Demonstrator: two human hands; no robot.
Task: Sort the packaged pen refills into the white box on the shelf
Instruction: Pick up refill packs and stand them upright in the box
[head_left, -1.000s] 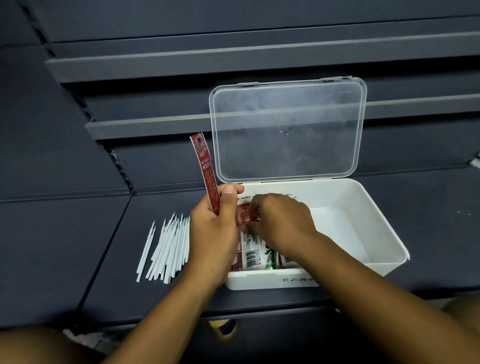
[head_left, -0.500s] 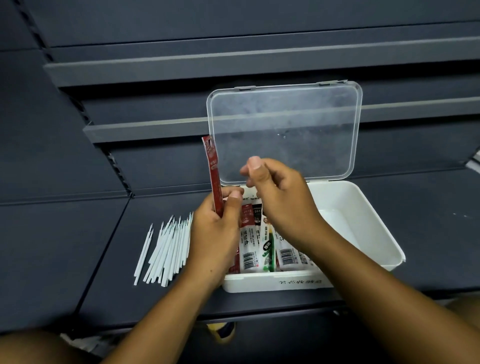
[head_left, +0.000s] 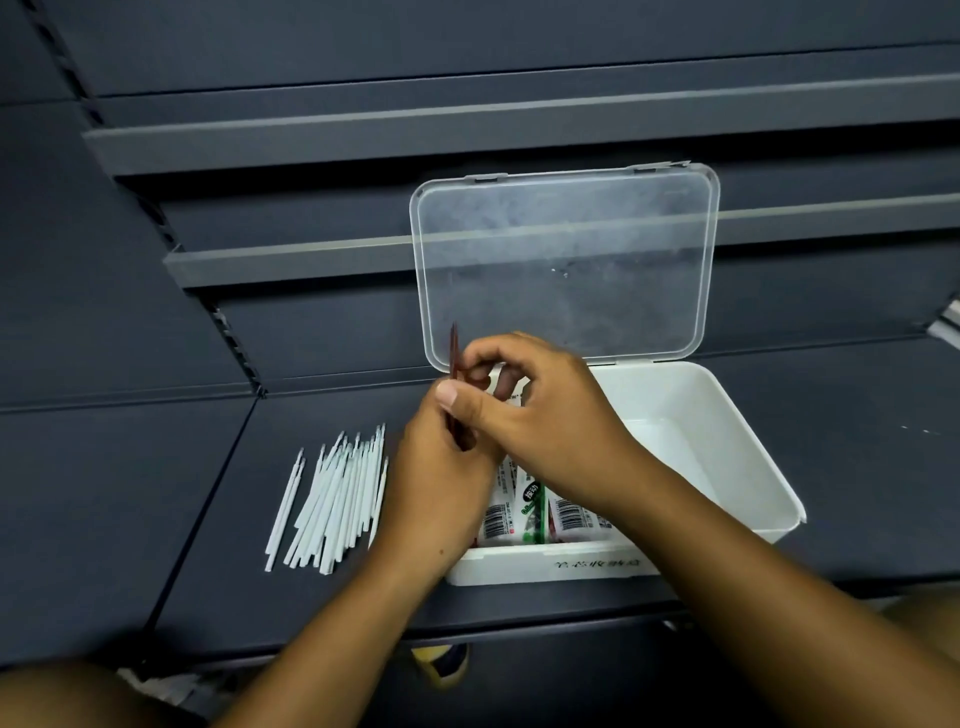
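Note:
A white box (head_left: 748, 457) stands on the dark shelf with its clear lid (head_left: 566, 265) propped open behind it. Several packaged refills (head_left: 530, 512) lie in the box's left part, showing barcodes and a green label. My left hand (head_left: 441, 483) holds a thin red refill packet (head_left: 454, 353) upright and edge-on at the box's left rear corner. My right hand (head_left: 540, 410) is over the box with its fingers pinching the same packet near the top. Both hands hide the packet's lower part.
Several loose white refill sticks (head_left: 332, 499) lie in a fan on the shelf (head_left: 156, 493) left of the box. Empty dark shelves rise behind. The shelf's front edge runs below the box, and a yellow shoe (head_left: 441, 662) shows beneath it.
My right hand has come back from above the box to the red packet and now grips it together with my left hand. The packet has turned edge-on.

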